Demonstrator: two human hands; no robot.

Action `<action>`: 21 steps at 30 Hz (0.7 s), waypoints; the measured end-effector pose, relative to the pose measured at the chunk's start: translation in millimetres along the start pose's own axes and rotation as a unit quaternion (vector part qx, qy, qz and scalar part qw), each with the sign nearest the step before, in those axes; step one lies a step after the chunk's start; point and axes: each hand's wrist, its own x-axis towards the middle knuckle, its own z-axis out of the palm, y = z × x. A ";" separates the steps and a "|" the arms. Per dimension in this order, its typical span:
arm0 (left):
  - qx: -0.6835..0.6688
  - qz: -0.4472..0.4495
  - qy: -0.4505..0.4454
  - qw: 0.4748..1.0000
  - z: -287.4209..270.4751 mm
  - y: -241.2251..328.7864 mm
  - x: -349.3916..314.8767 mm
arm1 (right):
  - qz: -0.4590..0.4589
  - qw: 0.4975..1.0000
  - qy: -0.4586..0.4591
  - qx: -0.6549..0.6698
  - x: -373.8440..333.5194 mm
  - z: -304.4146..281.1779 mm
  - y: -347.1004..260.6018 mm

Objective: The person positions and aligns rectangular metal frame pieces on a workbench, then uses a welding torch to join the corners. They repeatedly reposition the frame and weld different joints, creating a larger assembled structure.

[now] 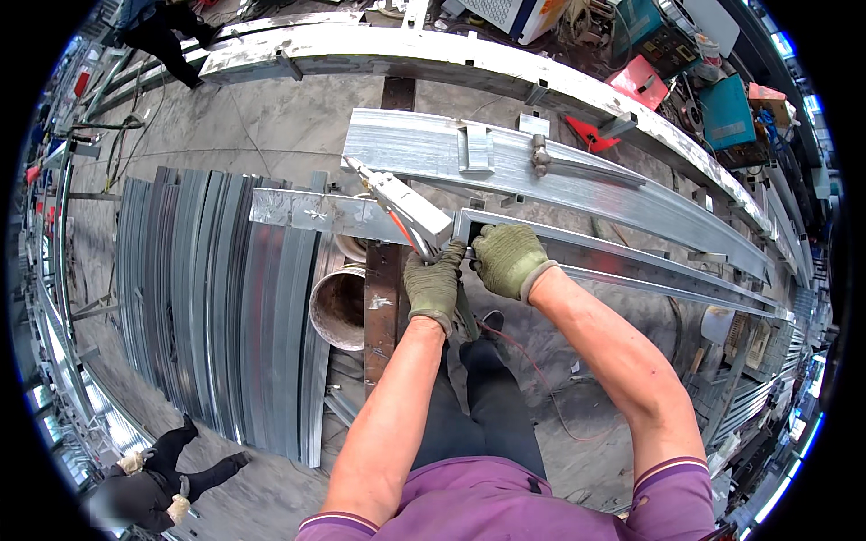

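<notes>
Steel beam, long, whitish, angular (424, 54): spans the far side of the grey concrete floor (207, 117).
Stack of grey, narrow metal profiles (225, 316): on the floor, left, laid side by side.
Channel, wide, silver sheet metal (406, 149): beyond both hands, slanting off to the right.
Frame, long, narrow, silver metal (595, 257): alongside the channel on its near side; one end at the hands.
Beam, brown, rusty steel (383, 311): left of the person's legs.
Strip, flat, silver metal (307, 212): over the stack's far end.
Pot, cylindrical, open-topped, stained (341, 311): between stack and brown beam.
Piece, pale, box-shaped, pointed at one end, with an orange-red stripe (410, 206): tilted, point toward upper left; lower end at the left hand.
Right hand, olive-green knitted glove (511, 260): fingers curled at the frame's near end; tips hidden, so cannot tell whether its grip pinches.
Left hand, matching glove (433, 284): grip closed about the pale piece's lower end.
Hammer-like tool, rounded metal head (540, 155): on the channel.
</notes>
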 end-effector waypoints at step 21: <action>-0.085 -0.089 0.038 0.992 -88.0 -11.1 -57.1 | 0.102 0.972 0.211 -0.013 -41.7 33.2 -41.4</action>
